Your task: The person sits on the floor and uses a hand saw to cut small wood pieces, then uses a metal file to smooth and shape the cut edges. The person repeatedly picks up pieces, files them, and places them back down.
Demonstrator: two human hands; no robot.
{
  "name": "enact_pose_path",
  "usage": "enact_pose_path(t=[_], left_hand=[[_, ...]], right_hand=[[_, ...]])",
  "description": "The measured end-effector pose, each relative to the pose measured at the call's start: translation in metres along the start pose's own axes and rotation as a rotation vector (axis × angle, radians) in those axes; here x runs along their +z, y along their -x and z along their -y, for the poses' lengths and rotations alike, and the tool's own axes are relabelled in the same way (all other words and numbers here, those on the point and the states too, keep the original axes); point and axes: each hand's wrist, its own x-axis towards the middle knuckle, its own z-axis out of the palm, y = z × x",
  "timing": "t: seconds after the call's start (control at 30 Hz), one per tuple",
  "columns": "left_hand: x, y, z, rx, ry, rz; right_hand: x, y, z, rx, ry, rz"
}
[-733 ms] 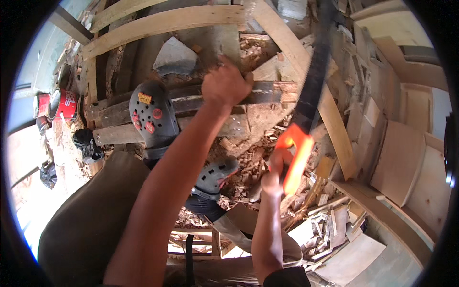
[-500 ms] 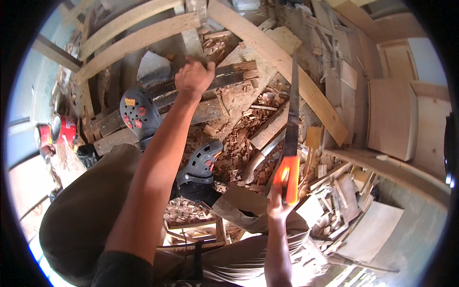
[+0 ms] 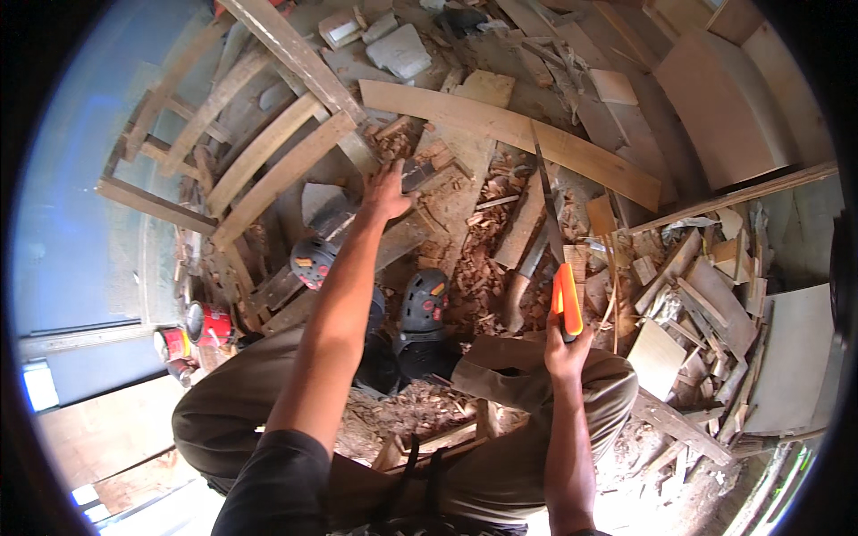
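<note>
My left hand [image 3: 387, 192] lies with its fingers apart on a dark, weathered timber [image 3: 422, 171], near its broken end. My right hand [image 3: 567, 347] is closed round the orange handle of a handsaw [image 3: 567, 302]. Its long narrow blade points away from me and crosses over a pale plank [image 3: 518, 128] near the tip. Just left of the saw, a large knife with a wooden handle [image 3: 516, 302] lies on wood chips beside a short round-sided piece of wood [image 3: 521, 230]. No contact shows between the saw and the dark timber.
My feet, in dark clogs [image 3: 424, 302], stand among chips. A slatted wooden frame [image 3: 286, 174] stands at the far left, near a grey stone [image 3: 323, 204]. Red cans [image 3: 210, 323] sit at left. Wood scraps [image 3: 706, 295] pile up at right, beside leaning panels [image 3: 719, 107].
The whole view has swung and tilted, so the frame and cans appear farther right. The saw stays in my right hand, its blade now leaning left. My left hand remains on the dark timber.
</note>
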Motion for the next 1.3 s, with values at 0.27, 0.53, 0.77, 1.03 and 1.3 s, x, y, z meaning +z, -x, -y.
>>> enact_pose_path(t=[0.27,0.53,0.77,1.03,1.3], left_hand=[[-0.028,-0.022,0.016,-0.069,0.229,0.187],[-0.038,-0.032,0.038,-0.144,0.425,0.328],[-0.021,-0.024,0.025,-0.023,0.248,0.160],[0.024,0.007,-0.005,0.053,-0.193,-0.329],[0.019,0.009,-0.008,0.030,-0.107,-0.308]], right_hand=[[0.010,0.011,0.008,0.104,-0.224,0.080],[0.027,0.008,0.004,0.140,-0.243,0.166],[0.031,0.019,0.006,0.004,-0.209,0.254],[0.058,0.026,0.028,-0.097,-0.131,0.344],[0.074,0.031,0.015,-0.086,-0.189,0.436]])
